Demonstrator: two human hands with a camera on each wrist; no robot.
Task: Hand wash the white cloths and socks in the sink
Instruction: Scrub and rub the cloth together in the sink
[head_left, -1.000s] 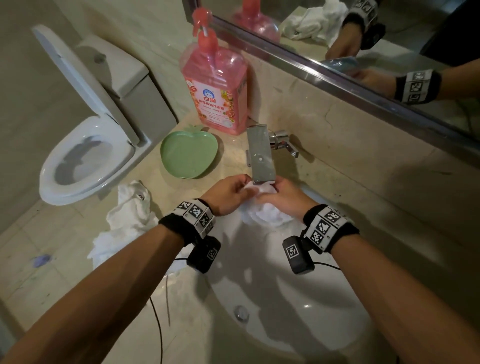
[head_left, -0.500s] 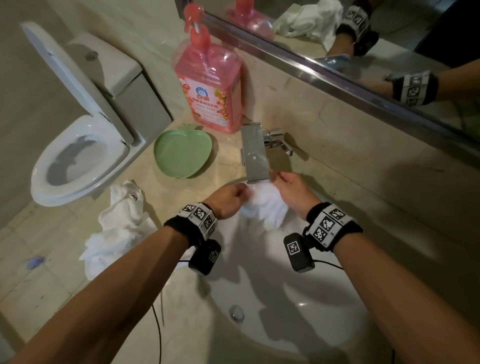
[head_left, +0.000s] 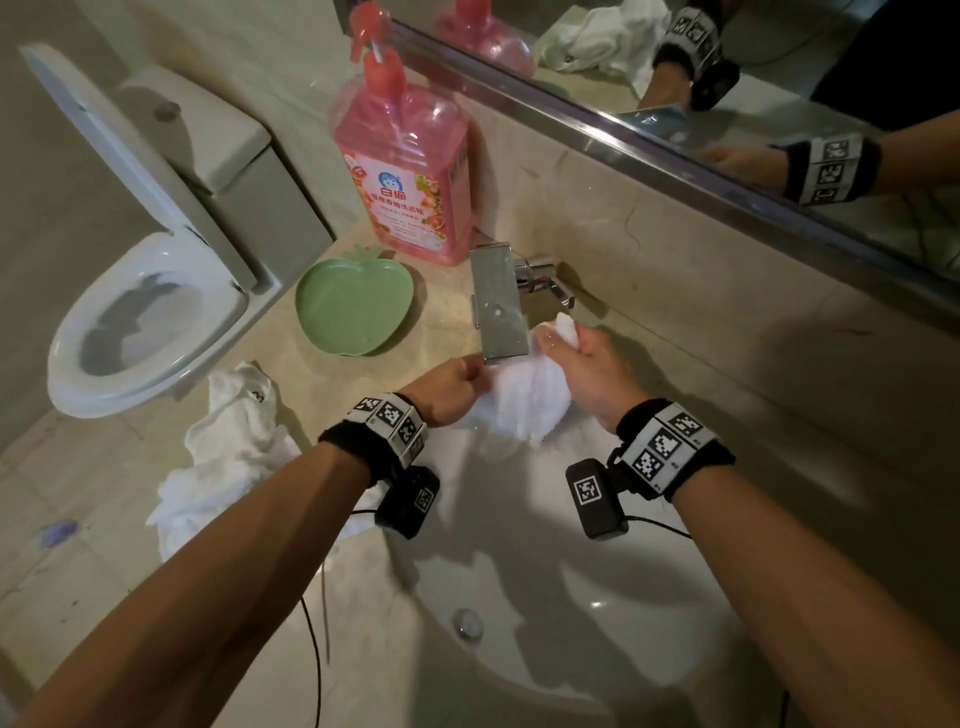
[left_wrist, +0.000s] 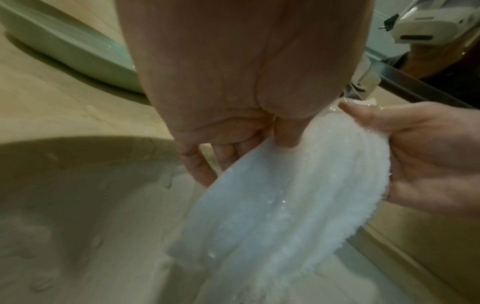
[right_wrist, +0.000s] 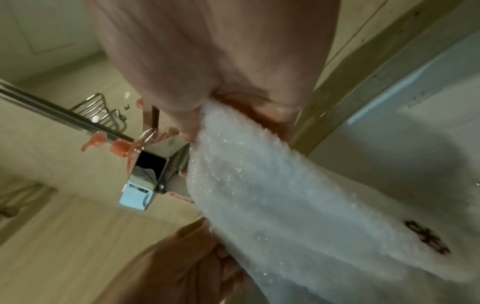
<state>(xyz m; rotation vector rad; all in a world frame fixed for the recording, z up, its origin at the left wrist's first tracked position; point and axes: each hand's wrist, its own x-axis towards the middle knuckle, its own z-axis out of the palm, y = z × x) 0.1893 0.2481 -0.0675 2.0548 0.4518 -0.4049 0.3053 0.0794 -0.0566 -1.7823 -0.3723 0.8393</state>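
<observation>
Two hands hold one wet white cloth (head_left: 524, 402) over the white sink (head_left: 597, 597), just below the square chrome faucet (head_left: 498, 304). Beside the toilet (head_left: 145, 312), a pile of white cloths (head_left: 223, 452) lies on the beige counter (head_left: 441, 322). The right hand (head_left: 587, 369) grips the cloth's upper end; the left hand (head_left: 449, 392) pinches its edge.

"白猫" in blue on the pink pump bottle (head_left: 402, 171) label; smaller print illegible.
</observation>
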